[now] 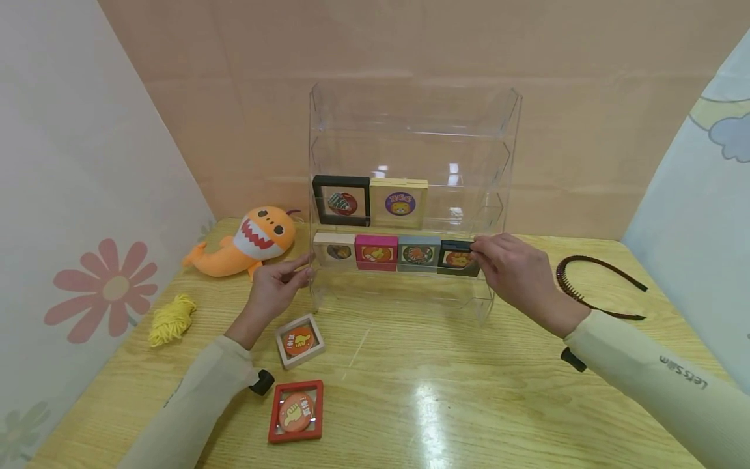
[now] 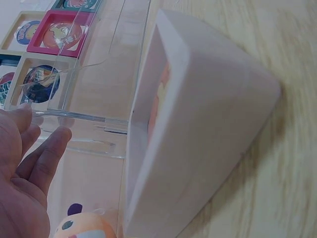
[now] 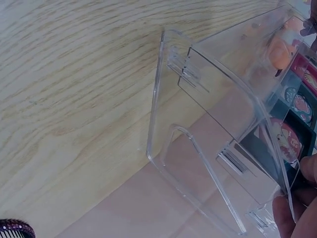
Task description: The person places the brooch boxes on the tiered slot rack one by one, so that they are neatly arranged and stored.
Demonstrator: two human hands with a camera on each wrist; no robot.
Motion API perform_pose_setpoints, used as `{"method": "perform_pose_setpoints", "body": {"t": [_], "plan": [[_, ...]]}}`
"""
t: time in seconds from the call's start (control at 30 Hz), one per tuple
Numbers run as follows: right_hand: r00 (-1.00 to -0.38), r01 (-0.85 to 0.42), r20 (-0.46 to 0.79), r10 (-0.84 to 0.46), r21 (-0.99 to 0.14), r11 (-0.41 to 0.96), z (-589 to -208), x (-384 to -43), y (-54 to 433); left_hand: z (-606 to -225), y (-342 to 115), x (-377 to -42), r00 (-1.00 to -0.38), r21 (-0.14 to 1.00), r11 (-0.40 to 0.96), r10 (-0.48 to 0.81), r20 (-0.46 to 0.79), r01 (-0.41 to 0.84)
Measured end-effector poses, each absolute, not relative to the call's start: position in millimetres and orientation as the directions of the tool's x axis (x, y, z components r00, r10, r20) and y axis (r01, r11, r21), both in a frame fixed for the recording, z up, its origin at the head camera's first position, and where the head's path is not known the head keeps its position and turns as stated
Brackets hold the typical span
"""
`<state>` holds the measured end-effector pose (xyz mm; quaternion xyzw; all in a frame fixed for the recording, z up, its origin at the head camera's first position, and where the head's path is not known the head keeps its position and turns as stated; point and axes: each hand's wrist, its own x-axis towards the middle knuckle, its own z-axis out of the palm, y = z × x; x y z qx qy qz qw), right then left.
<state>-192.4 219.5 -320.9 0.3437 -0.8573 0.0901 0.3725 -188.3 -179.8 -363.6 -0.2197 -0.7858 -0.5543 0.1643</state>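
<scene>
A clear acrylic display rack (image 1: 410, 286) stands on the table with small framed badges on its tiers. The left hand (image 1: 280, 286) touches the outer face of the rack's left side panel with extended fingertips, beside the cream frame (image 1: 334, 251). At the right end of the lower row, the right hand (image 1: 512, 264) pinches the edge of a black photo frame (image 1: 458, 258) holding a red badge. Pink (image 1: 377, 252) and grey-blue (image 1: 418, 253) frames sit between. Thumb and fingers show near the black frame and the rack's side panel in the right wrist view.
Above are another black frame (image 1: 342, 200) and a pale yellow frame (image 1: 399, 203). A white frame (image 1: 300, 341) and a red frame (image 1: 295, 412) lie in front. Orange shark plush (image 1: 252, 244) and yellow yarn (image 1: 172, 319) sit left; a dark headband (image 1: 597, 286) lies right.
</scene>
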Motion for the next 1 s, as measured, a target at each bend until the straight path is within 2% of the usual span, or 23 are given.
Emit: {"method": "perform_pose_setpoints", "body": {"t": [0.43,0.87,1.0], "plan": [[-0.399,-0.702,0.791,-0.464,0.062,0.71,-334.2,-196.5,220.2,-363.4,-179.5,-187.9,-0.844,0.796,0.281,0.172,0.509,0.537],[-0.412,-0.687,0.793,-0.449,0.054,0.725,-334.1,-197.2,217.3,-364.5,-181.4,-188.9,-0.844,0.8,0.269,0.174,0.508,0.537],[-0.395,-0.675,0.824,-0.406,0.039,0.737,-331.4,-194.8,214.4,-364.6,-181.5,-189.4,-0.839,0.798,0.259,0.183,0.512,0.544]]}}
